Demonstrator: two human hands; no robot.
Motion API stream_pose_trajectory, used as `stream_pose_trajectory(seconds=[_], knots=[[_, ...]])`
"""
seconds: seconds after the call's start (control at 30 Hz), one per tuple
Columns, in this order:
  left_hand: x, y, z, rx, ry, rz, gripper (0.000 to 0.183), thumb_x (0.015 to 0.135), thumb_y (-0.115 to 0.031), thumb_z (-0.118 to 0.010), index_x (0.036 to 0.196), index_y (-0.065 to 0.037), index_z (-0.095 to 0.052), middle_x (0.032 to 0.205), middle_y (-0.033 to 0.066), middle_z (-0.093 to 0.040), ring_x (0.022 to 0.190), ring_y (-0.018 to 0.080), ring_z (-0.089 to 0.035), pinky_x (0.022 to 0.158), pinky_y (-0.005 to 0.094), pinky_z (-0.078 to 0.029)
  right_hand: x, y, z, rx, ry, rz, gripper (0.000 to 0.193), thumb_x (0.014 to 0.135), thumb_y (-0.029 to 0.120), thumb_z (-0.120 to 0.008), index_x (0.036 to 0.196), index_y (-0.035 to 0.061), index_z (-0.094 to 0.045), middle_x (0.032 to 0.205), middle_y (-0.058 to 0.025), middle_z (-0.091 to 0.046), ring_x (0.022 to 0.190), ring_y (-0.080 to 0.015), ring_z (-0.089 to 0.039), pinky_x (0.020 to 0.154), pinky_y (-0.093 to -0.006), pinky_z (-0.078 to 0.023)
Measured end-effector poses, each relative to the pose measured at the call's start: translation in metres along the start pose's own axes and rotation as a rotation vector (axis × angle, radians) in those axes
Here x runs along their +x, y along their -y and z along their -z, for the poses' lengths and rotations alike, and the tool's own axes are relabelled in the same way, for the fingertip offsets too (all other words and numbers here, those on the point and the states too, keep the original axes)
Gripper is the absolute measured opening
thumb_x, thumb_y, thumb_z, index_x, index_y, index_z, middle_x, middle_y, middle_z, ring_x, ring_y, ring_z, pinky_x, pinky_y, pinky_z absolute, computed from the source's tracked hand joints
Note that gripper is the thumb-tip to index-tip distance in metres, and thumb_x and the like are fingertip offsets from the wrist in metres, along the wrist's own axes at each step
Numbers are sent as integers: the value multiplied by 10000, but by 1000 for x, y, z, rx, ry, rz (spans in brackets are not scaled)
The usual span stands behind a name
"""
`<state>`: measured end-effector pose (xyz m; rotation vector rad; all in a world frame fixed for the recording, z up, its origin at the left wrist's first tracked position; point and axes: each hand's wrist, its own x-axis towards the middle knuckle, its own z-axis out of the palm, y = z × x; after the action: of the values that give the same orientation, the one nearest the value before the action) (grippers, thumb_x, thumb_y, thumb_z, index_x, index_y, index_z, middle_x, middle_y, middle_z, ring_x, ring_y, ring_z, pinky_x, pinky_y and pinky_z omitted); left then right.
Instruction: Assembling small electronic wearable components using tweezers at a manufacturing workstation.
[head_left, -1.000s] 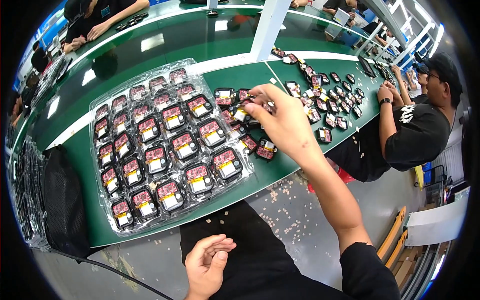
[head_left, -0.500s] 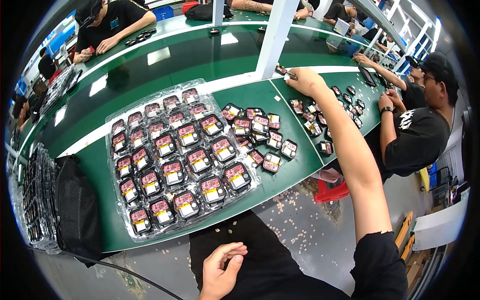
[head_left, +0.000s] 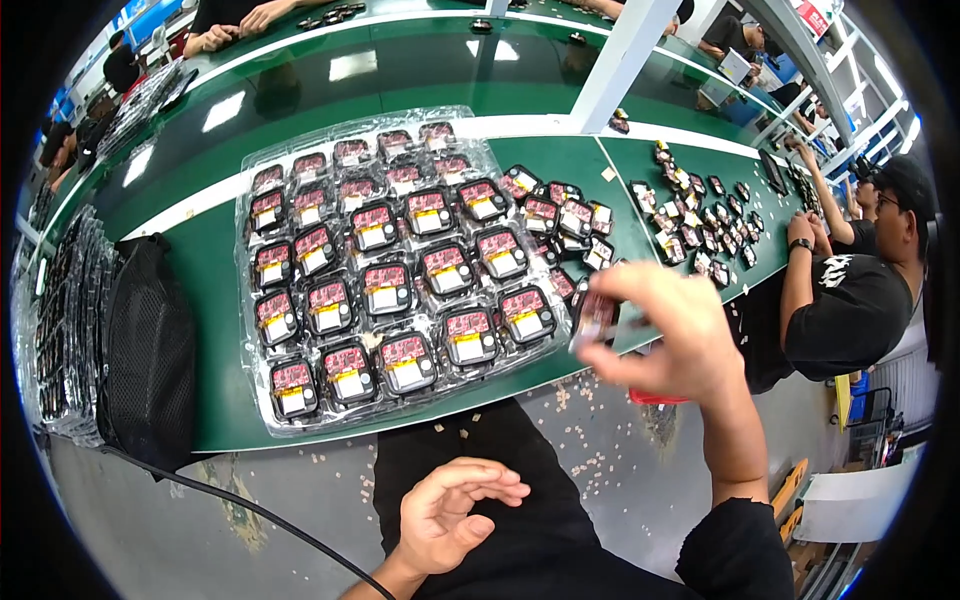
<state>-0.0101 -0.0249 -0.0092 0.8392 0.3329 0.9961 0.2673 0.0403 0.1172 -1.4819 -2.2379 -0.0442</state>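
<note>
My right hand [head_left: 680,335] is raised over the table's near edge, right of the clear plastic tray [head_left: 340,420]. Thumb and fingers pinch a small black-cased circuit-board unit [head_left: 596,318], blurred by motion. A thin greyish piece by the fingers is too smeared to name. The tray holds rows of similar units with red boards, white labels and yellow strips. Loose units [head_left: 575,217] lie heaped at its right side. My left hand [head_left: 450,515] hovers above my lap, fingers loosely curved and apart from the thumb, with nothing in it.
More units [head_left: 700,225] lie scattered farther right, near a co-worker in black [head_left: 860,290]. A white post [head_left: 620,75] rises at the table's back edge. Stacked plastic trays [head_left: 70,330] and a black mesh bag [head_left: 150,350] stand at the left. A black cable [head_left: 250,495] crosses below.
My right hand has come back from the post's foot toward me, now with a unit in its fingers. My left hand has opened slightly. The whole view has shifted.
</note>
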Motion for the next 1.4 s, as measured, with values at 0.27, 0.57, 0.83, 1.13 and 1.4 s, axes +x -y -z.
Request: stream_pose_trajectory(seconds=[0.27,0.57,0.83,1.13,1.4], knots=[[17,-15,-4,-99,-6,255,639,963,-74,-711,1474,59,-350,1274,231,-639,1155,260,-668,978,353,-551,-39,61,-30,257,173,186,461,743,316,-851,1072,66,-646,1103,-99,-719,668,-159,-707,513,-271,-531],[12,-13,-5,74,-122,258,511,992,11,-601,1453,54,-385,1235,217,-651,1123,228,-671,949,336,-561,-53,65,-54,562,155,-131,540,793,265,-871,1219,31,-634,1113,-120,-685,804,-270,-719,657,-341,-603],[8,6,-4,296,-189,-36,606,923,87,-690,1429,33,-360,1191,230,-658,1076,246,-700,908,341,-590,-61,75,-73,869,145,-413,286,831,87,-832,1067,-7,-701,941,-122,-709,815,-214,-710,694,-310,-559],[19,-3,-2,1080,-223,-384,318,847,18,-794,1139,12,-668,1035,203,-719,887,226,-755,703,291,-635,-60,82,-80,982,195,-575,194,886,96,-785,1013,-19,-693,911,-106,-703,694,-136,-607,609,-275,-476],[10,-1,0,576,-369,-61,197,969,-7,-670,1145,40,-593,1085,185,-680,939,236,-736,781,323,-644,-58,83,-79,931,242,-562,200,912,72,-737,1083,-1,-661,911,-144,-703,699,-247,-686,615,-341,-520]])
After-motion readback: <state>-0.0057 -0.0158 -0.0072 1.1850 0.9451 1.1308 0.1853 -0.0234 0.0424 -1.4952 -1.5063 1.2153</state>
